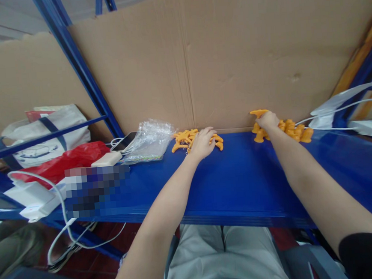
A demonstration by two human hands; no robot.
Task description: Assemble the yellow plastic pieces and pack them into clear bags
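My left hand (203,143) rests on a pile of orange curved plastic pieces (182,139), its fingers spread over them. Small metal rings show among the pieces, and my palm hides part of the pile. Farther right, my right hand (268,120) is closed on an orange curved piece (257,113), whose top sticks out above the fingers. Below and beside that hand stands a group of stubby orange figures (296,131), some of them covered by my wrist.
Both groups lie on a blue shelf (227,179) against a cardboard wall (218,59). To the left are a clear plastic bag (150,142), a phone (125,142), a red bag (68,161) and a white power strip (39,207) with cables. Another white cable (333,128) runs at right.
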